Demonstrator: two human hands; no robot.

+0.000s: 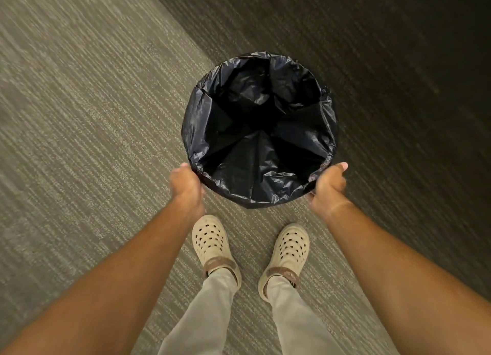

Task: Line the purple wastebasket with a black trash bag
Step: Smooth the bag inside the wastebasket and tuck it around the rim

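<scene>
A black trash bag [259,131] lies open inside a round wastebasket and is folded over its whole rim, so none of the purple basket shows. The basket stands on the carpet in front of my feet. My left hand [186,186] grips the bagged rim at its near left side. My right hand [329,186] grips the bagged rim at its near right side, thumb pointing up along the edge. A small knot of bag plastic [324,90] sticks out at the far right of the rim.
Grey-green striped carpet [79,115] covers the floor, turning to a darker strip [398,75] at the upper right. My two feet in cream clogs [212,241] stand just behind the basket.
</scene>
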